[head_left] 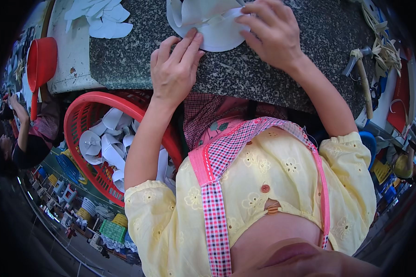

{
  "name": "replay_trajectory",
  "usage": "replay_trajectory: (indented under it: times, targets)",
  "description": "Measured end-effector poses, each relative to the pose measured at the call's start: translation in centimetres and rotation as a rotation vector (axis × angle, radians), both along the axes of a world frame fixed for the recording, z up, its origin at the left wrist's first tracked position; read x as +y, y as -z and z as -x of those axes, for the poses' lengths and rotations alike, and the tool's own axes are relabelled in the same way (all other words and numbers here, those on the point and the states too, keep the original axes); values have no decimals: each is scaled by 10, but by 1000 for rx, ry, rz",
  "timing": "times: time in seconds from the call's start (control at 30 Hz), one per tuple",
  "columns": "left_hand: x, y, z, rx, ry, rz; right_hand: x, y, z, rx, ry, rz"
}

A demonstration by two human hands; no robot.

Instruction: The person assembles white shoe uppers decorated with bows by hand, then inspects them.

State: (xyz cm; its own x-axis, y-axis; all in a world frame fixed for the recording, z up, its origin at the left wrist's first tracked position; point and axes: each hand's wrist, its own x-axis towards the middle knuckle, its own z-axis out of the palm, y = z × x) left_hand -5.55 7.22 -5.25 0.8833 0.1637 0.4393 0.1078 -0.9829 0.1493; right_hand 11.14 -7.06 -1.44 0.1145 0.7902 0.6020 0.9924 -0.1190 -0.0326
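Note:
A white curved piece [217, 38], folded like a shoe upper, lies on the speckled dark tabletop [138, 60] at the top middle, its far part cut off by the picture edge. My left hand [174, 69] presses its near left edge with stretched fingertips, the thumb beside them. At the right edge, my right hand [275, 34] has its fingers bent and apart, with the tips touching the piece. Neither hand visibly pinches it. Several flat white cut pieces [108, 27] lie in a loose pile at the far left.
A red basket [71, 117] full of white curled pieces [113, 150] stands below the table's left edge. On the left is a red long-handled scoop [42, 57]. A hammer [365, 83] and pale strips [386, 53] lie right. Another person [37, 134] sits at far left.

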Motion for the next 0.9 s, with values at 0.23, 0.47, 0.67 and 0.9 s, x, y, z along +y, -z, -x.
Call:
replay_trajectory:
  times: [0.23,0.47,0.67,0.9]
  targets:
    - [35,-13,-1,96,14,548,-5,4,-12,419,11,259]
    - [12,-53,-48,-236,-31,505,-18,26,-27,1512,-41,-203]
    - [2,-33,-64,-154,-141,-22,-8,7,-16,1046,152,-34]
    - [-18,-14,-55,-303,-15,507,-14,15,-17,961,109,81]
